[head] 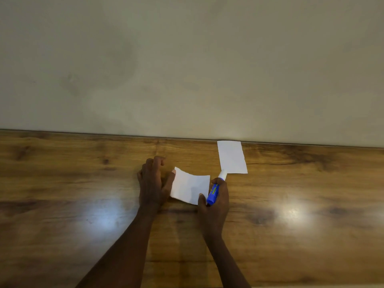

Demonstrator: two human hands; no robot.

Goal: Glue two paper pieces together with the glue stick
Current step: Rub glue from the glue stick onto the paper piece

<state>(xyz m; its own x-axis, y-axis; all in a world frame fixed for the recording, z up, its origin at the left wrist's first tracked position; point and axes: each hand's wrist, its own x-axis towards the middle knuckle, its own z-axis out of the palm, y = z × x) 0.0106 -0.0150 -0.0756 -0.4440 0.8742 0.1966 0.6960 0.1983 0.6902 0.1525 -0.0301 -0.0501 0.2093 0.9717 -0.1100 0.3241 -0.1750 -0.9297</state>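
A small white paper piece [190, 187] lies slightly curled on the wooden table between my hands. My left hand [153, 181] rests at its left edge, thumb touching the upper left corner, fingers curled on the table. My right hand [216, 201] grips a blue glue stick [214, 193] with a white cap end pointing up and away; its thumb touches the paper's lower right corner. A second white paper piece [232, 156] lies flat farther back, next to the wall, with the stick's white end overlapping its lower left corner.
The wooden table [83, 204] runs the full width of the view and meets a plain beige wall [187, 69] at the back. Bright light reflections sit on the tabletop left and right of my arms.
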